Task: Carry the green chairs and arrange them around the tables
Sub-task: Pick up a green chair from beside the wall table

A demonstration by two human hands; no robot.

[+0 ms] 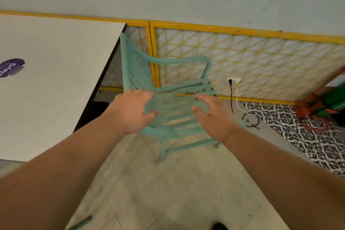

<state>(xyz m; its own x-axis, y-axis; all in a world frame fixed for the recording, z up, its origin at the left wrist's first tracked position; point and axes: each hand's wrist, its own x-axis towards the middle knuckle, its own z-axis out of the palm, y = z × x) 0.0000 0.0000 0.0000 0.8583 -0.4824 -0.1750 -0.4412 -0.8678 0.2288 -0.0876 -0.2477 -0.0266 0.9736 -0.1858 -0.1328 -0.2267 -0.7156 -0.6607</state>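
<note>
A light green slatted chair [179, 87] with armrests stands on the floor beside the right edge of the white table [56, 80], its backrest toward the table. My left hand [130, 112] hovers over the near left part of the seat, fingers spread and loosely curved. My right hand [212, 115] is over the near right part of the seat in the same pose. Neither hand plainly grips any part of the chair. The chair's near edge is partly hidden behind both hands, and the frame is slightly blurred.
A yellow lattice fence [242, 58] runs along the wall behind the chair, with a socket [233, 81] and black and white cables trailing onto the floor. Patterned tiles [308, 136] and an orange-and-green object [326, 102] lie to the right. Another green piece [80, 223] shows at bottom left.
</note>
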